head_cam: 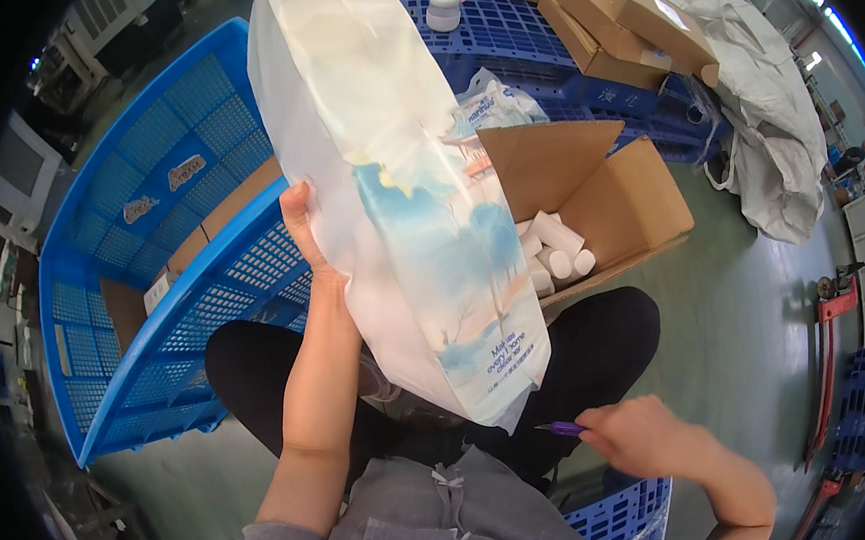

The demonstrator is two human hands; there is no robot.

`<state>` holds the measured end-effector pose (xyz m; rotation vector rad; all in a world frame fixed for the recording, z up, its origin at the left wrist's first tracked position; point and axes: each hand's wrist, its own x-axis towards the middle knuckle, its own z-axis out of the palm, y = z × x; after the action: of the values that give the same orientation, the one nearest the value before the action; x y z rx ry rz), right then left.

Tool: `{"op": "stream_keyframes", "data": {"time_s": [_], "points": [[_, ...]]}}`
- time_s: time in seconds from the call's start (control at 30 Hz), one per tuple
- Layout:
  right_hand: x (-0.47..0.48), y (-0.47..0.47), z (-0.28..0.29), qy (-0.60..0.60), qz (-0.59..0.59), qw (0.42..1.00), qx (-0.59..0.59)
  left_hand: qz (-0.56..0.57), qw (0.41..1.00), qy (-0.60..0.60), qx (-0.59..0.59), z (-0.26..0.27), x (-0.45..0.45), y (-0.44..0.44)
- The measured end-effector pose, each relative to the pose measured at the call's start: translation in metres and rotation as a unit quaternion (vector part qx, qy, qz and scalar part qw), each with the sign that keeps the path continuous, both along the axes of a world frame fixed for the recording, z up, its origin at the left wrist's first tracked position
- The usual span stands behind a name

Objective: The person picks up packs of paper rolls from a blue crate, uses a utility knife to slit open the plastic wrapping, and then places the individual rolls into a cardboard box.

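My left hand (306, 223) grips a long, full plastic package (414, 216) by its left side, thumb on the near face. The package is white with a printed blue landscape and writing, and it tilts across my lap. My other fingers are hidden behind it. Off the package's lower end, my right hand (646, 439) holds a small purple-handled knife (564, 428), its thin tip pointing left towards the package's corner without touching it. Behind the package, an open cardboard box (632, 209) holds several white cylindrical pieces (557, 235).
On the left stands a large blue plastic crate (198, 291) with cardboard inside. A blue pallet (495, 26) at the back bears a white container (444, 11) and flat cardboard boxes (615, 27). A crumpled white sack (770, 128) lies at the back right. Pallet jacks stand at far right.
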<state>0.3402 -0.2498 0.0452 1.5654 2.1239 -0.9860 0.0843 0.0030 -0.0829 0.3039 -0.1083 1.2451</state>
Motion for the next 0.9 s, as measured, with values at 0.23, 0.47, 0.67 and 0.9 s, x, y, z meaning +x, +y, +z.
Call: {"op": "stream_keyframes", "data": {"time_s": [0.23,0.47,0.67,0.9], "points": [[0.007,0.064,0.071,0.39,-0.289,0.828,0.281,0.006,0.999,-0.034,-0.01,0.055,0.032,0.009],[0.019,0.159,0.05,0.312,-0.246,0.865,0.306,0.009,0.995,0.076,-0.062,0.097,0.066,0.019],[0.062,0.159,0.003,0.366,-0.31,0.807,0.345,-0.08,0.996,0.032,-0.026,0.081,0.084,0.028],[0.037,0.156,-0.002,0.297,-0.238,0.759,0.528,-0.048,0.975,0.218,-0.003,0.04,0.095,0.072]]}}
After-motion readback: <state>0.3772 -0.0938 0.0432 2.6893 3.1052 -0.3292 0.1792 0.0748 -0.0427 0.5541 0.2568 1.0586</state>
